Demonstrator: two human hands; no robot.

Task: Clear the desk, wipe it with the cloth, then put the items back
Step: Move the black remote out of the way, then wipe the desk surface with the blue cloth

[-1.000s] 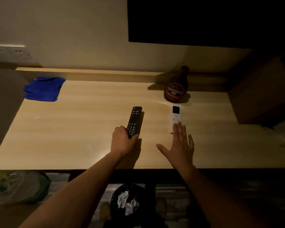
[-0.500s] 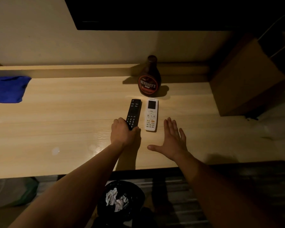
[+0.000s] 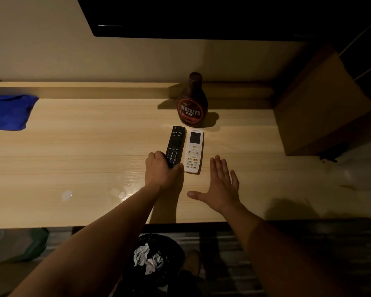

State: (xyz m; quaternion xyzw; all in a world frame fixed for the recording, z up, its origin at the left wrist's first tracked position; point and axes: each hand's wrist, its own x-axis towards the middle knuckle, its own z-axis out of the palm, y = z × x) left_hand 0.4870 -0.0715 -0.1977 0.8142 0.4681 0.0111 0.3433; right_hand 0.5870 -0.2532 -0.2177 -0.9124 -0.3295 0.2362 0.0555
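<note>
My left hand (image 3: 161,171) grips the near end of a black remote (image 3: 175,144) that lies on the light wooden desk (image 3: 84,163). A white remote (image 3: 193,150) lies right beside it, almost touching. My right hand (image 3: 220,185) hovers flat with fingers spread, just right of the white remote and holding nothing. A brown syrup bottle (image 3: 192,101) stands upright behind both remotes, near the back ledge. The blue cloth (image 3: 9,111) lies crumpled at the desk's far left.
A brown box (image 3: 323,108) stands at the desk's right end, with a pale plastic bag (image 3: 360,168) beside it. A dark screen (image 3: 201,16) hangs on the wall above. Below the front edge is a black bin (image 3: 152,260) with crumpled paper.
My left hand has carried the black remote to the right until it lies beside the white one. My right hand has drawn back off the white remote.
</note>
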